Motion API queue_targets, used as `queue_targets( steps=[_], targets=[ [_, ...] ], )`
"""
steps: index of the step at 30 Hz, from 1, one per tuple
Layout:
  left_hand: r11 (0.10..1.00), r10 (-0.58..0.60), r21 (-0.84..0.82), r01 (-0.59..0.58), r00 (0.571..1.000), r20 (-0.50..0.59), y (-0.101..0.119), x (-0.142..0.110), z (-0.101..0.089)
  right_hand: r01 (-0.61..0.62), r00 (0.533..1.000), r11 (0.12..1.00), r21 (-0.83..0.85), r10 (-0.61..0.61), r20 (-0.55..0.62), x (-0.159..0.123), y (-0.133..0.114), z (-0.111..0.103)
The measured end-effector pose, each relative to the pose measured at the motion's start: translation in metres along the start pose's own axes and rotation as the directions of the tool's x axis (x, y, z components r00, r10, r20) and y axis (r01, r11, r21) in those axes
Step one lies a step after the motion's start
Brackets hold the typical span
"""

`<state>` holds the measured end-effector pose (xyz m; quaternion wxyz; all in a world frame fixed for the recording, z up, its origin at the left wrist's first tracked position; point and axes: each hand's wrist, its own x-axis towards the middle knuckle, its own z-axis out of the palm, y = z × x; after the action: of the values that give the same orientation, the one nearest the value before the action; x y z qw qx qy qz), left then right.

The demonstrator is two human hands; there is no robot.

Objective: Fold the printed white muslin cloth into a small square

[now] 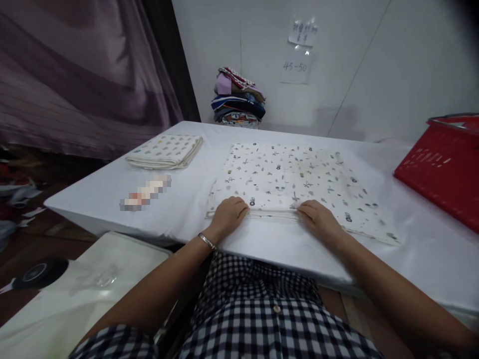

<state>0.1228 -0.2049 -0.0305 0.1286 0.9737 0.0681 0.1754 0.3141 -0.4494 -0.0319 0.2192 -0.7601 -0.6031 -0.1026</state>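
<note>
A white cloth with small dark printed figures [277, 174] lies spread on the white-covered table [187, 209] in front of me. Its near part is folded in layers, while the right side reaches out in a flatter sheet. My left hand [230, 214] grips the front folded edge, fingers curled over it and thumb towards the middle. On the same edge, further right, my right hand [318, 217] pinches the cloth with bent fingers. Both hands rest low on the tabletop, a short stretch of edge showing between them.
A folded spotted cloth [164, 150] lies at the table's back left, with a blurred-out item [145, 193] before it. A red basket [445, 169] stands at the right. Behind the table rises a stack of folded textiles [239, 99]. A white surface [108, 269] is at lower left.
</note>
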Motion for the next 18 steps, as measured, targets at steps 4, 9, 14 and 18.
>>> queue_targets(
  steps=[4,9,14,18],
  targets=[
    [0.997,0.072,0.035,-0.073,0.997,0.021,0.009,0.002,0.002,0.042,0.999,0.999,-0.016,-0.042,0.003,-0.003,-0.001,0.007],
    [0.977,0.214,-0.007,-0.215,0.975,0.063,0.023,0.018,0.007,0.034,0.998,0.999,-0.017,-0.035,-0.049,-0.004,-0.002,0.007],
    [0.961,0.272,0.035,-0.275,0.959,0.073,0.028,0.032,0.018,0.042,0.999,0.999,-0.023,-0.043,-0.012,-0.005,0.0,0.009],
    [0.95,0.309,0.005,-0.312,0.945,0.106,0.031,0.032,0.025,0.038,0.999,0.999,-0.011,-0.038,-0.011,-0.004,-0.001,0.01]
  ],
)
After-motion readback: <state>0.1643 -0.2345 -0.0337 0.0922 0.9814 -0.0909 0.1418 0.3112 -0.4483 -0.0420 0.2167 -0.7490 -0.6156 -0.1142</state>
